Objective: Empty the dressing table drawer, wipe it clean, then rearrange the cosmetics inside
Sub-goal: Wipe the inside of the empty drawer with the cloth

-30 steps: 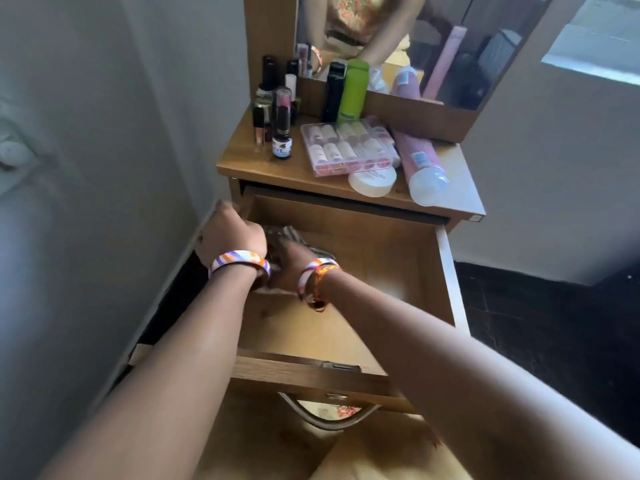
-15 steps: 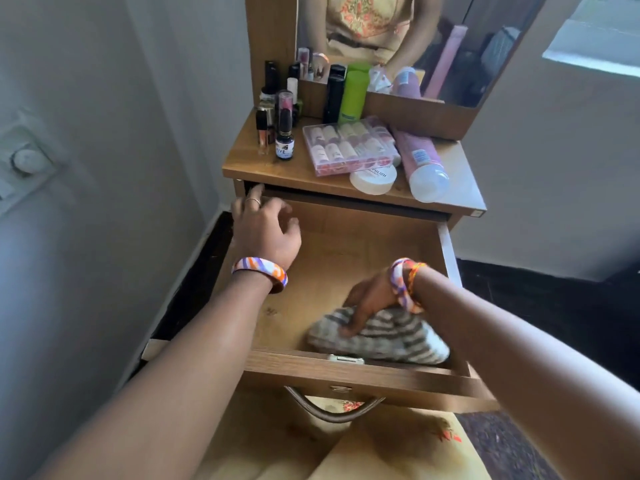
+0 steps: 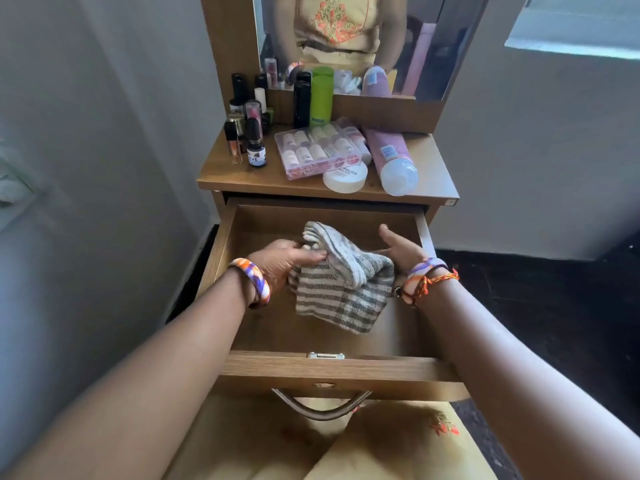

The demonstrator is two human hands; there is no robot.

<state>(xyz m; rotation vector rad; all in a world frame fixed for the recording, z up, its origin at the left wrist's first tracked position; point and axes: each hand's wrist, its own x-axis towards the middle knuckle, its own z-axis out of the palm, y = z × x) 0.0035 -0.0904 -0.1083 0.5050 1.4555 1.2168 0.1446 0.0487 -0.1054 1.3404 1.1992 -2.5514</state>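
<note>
The wooden drawer (image 3: 332,370) stands pulled out, with nothing in it but a grey and white striped cloth (image 3: 341,289). My left hand (image 3: 284,261) grips the cloth's left side and lifts it above the drawer floor. My right hand (image 3: 398,249) is under the cloth's right side, thumb up and fingers apart; whether it grips the cloth is hidden. The cosmetics stand on the table top (image 3: 221,171): a clear case of small bottles (image 3: 320,148), a white jar (image 3: 345,176), a pink bottle lying down (image 3: 393,157), a green bottle (image 3: 321,97) and several small dark bottles (image 3: 249,133).
A mirror (image 3: 346,43) rises behind the table top. A grey wall (image 3: 86,168) runs close on the left. Dark floor (image 3: 554,306) lies to the right. The drawer's metal handle (image 3: 320,407) hangs over my lap.
The cloth went from the drawer's front, pressed down by my right hand, up to mid-drawer. My left hand left the back left corner and took hold of the cloth.
</note>
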